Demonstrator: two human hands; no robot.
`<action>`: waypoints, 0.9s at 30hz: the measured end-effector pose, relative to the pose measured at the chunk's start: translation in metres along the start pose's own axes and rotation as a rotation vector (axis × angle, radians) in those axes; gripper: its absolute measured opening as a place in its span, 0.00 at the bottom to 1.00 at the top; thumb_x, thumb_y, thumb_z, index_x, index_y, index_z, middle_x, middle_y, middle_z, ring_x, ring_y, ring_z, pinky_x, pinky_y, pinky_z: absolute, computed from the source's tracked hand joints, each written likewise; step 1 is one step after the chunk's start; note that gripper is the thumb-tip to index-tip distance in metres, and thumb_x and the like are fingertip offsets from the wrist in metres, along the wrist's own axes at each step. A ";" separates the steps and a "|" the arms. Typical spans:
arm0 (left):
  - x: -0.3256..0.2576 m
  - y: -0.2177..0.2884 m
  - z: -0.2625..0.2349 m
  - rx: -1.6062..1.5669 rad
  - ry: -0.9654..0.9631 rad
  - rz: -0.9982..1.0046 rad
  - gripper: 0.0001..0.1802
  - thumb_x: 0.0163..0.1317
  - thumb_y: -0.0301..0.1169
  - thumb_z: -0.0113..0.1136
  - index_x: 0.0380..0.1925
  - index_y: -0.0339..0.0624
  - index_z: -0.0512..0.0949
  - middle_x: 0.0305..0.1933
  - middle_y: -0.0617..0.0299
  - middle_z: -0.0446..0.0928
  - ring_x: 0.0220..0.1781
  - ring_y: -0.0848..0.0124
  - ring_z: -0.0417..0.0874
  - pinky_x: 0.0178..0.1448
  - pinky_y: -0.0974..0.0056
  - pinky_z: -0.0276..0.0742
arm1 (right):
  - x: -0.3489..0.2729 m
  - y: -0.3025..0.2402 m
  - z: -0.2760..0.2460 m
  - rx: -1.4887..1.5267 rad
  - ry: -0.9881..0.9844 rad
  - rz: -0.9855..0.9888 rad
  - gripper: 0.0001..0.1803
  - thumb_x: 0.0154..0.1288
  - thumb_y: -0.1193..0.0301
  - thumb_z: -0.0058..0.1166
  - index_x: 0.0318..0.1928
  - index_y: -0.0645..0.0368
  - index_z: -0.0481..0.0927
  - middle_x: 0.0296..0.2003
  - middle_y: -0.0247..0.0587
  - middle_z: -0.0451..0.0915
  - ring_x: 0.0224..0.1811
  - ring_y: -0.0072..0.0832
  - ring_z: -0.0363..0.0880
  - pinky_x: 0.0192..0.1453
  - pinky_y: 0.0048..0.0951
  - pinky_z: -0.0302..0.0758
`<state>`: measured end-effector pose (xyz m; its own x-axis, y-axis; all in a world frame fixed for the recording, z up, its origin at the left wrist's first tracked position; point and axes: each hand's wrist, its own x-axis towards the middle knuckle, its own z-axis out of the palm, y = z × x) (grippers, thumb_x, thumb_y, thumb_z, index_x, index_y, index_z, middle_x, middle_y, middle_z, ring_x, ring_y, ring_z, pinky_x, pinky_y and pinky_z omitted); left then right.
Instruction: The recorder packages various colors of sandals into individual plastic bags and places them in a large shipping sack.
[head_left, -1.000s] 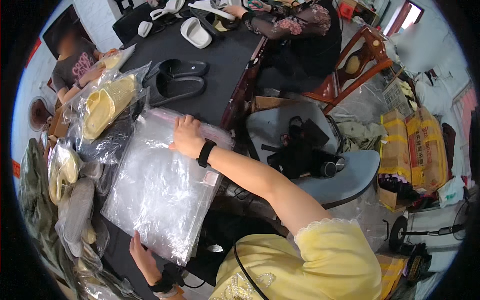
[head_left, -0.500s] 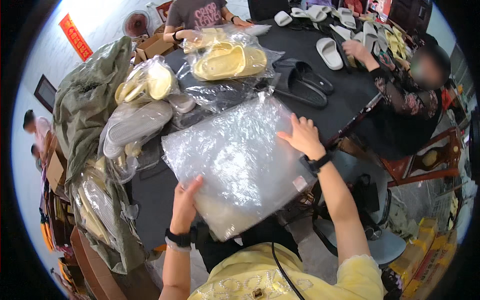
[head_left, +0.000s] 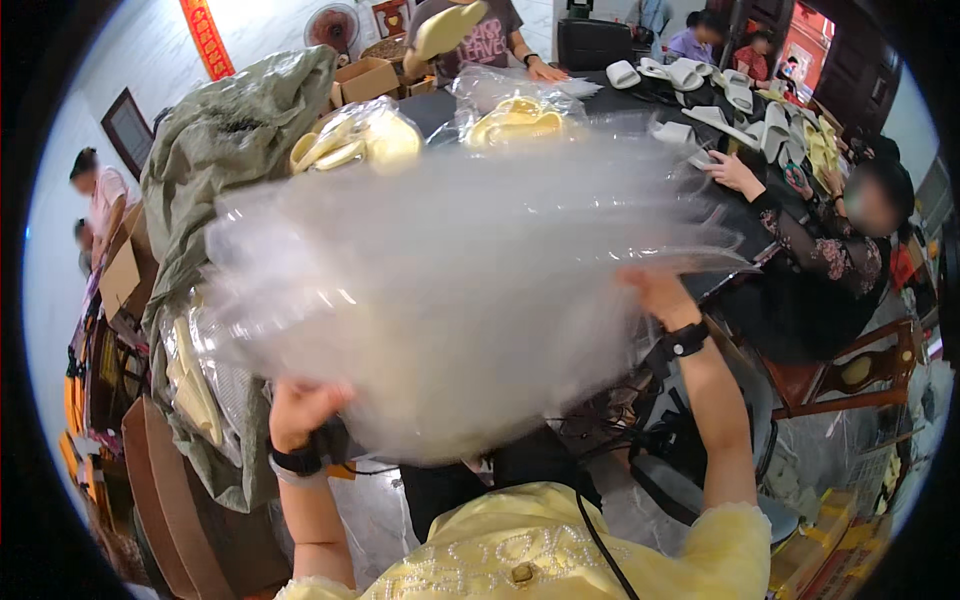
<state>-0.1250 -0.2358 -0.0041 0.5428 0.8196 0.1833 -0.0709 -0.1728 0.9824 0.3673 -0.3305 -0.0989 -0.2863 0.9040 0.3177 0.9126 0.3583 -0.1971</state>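
Observation:
A stack of clear plastic bags [head_left: 460,290] is spread between my hands above the near part of the dark table, its edges fanned out and smeared by motion. My left hand [head_left: 305,410] grips the near left edge, thumb on top and the other fingers hidden beneath. At the right edge my right hand [head_left: 660,295] is closed on the bags, its fingers blurred and partly hidden. Just beyond the stack lie bagged yellow slippers [head_left: 365,138] and another bagged yellow slipper [head_left: 515,122]. The stack hides most of the table's middle.
A grey-green woven sack [head_left: 225,150] hangs over the left side, with bagged slippers [head_left: 190,385] beside it. Several white slippers [head_left: 685,75] line the far right. One co-worker [head_left: 830,240] sits at the right; another person [head_left: 480,40] stands opposite with a yellow slipper [head_left: 450,30].
The bag stack has lifted off its flat, squared pose and fanned out wide. My hands have moved farther apart. The view has tilted up, and the person opposite now raises a yellow slipper.

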 end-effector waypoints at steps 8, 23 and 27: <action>0.021 -0.057 -0.026 0.456 0.143 0.120 0.22 0.57 0.28 0.57 0.52 0.35 0.70 0.51 0.56 0.72 0.51 0.68 0.73 0.54 0.65 0.71 | 0.048 -0.021 -0.033 1.093 0.423 0.322 0.18 0.55 0.74 0.62 0.47 0.63 0.74 0.41 0.36 0.79 0.43 0.26 0.77 0.46 0.25 0.75; 0.090 -0.049 -0.019 0.191 0.244 0.055 0.19 0.57 0.33 0.64 0.45 0.31 0.75 0.36 0.63 0.79 0.39 0.74 0.77 0.47 0.70 0.72 | 0.088 -0.036 -0.031 0.853 0.429 0.525 0.10 0.55 0.70 0.64 0.34 0.62 0.80 0.29 0.27 0.78 0.30 0.16 0.73 0.37 0.19 0.70; 0.077 0.007 -0.001 -0.086 0.250 -0.045 0.16 0.57 0.31 0.64 0.42 0.32 0.75 0.36 0.62 0.79 0.38 0.76 0.78 0.43 0.71 0.74 | 0.097 -0.058 -0.094 0.932 0.286 0.635 0.11 0.54 0.70 0.64 0.36 0.63 0.81 0.30 0.32 0.80 0.29 0.18 0.76 0.37 0.21 0.73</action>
<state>-0.0842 -0.1729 0.0169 0.3246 0.9365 0.1323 -0.1279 -0.0951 0.9872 0.3137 -0.2855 0.0308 0.3302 0.9395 0.0913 0.2659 0.0003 -0.9640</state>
